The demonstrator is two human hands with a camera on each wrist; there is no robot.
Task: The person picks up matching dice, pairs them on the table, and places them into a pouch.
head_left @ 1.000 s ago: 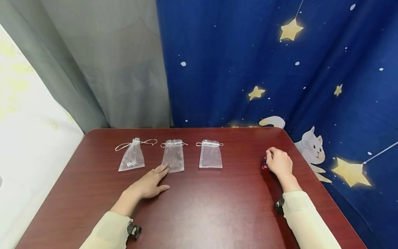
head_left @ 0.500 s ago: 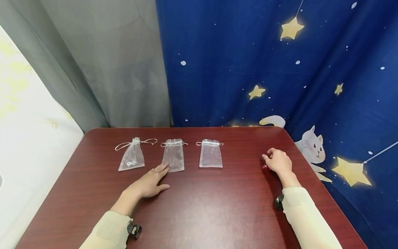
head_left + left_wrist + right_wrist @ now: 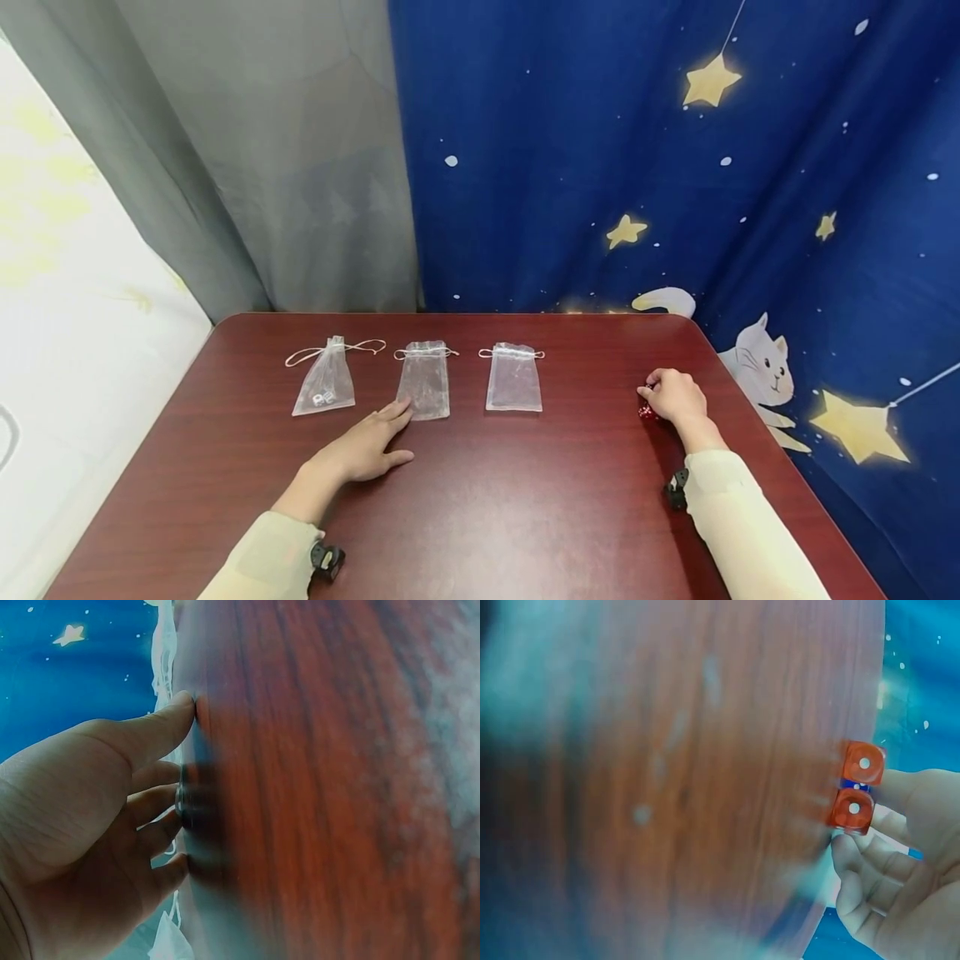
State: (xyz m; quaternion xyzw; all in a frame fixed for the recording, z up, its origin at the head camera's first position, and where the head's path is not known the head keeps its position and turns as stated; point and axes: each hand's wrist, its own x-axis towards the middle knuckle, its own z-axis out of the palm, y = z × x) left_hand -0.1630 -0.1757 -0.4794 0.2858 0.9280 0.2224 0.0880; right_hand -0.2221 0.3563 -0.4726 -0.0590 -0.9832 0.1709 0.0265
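My left hand [image 3: 367,446] lies spread on the table, its fingertips over the lower left edge of the middle sheer drawstring pouch [image 3: 429,387]. In the left wrist view the left hand's fingers [image 3: 157,802] are straight and hold nothing. At the right, my right hand [image 3: 677,398] curls its thumb and fingers at a small cluster of dice [image 3: 647,412]. The right wrist view shows two red dice [image 3: 853,809] with white pips and part of a blue die [image 3: 855,784] behind them. The thumb and fingertips pinch in behind the red dice, where their tips are hidden.
A drawn-shut sheer pouch [image 3: 326,387] with small white pieces inside lies left of the middle one. Another flat pouch [image 3: 514,383] lies to the right. The dark red table [image 3: 510,500] ends at a blue star-patterned curtain [image 3: 540,167] and a grey curtain [image 3: 300,167].
My right thumb and forefinger stood apart above the dice half a second ago and are now closer together at them. The left hand has stayed in place. The head view has shifted slightly.
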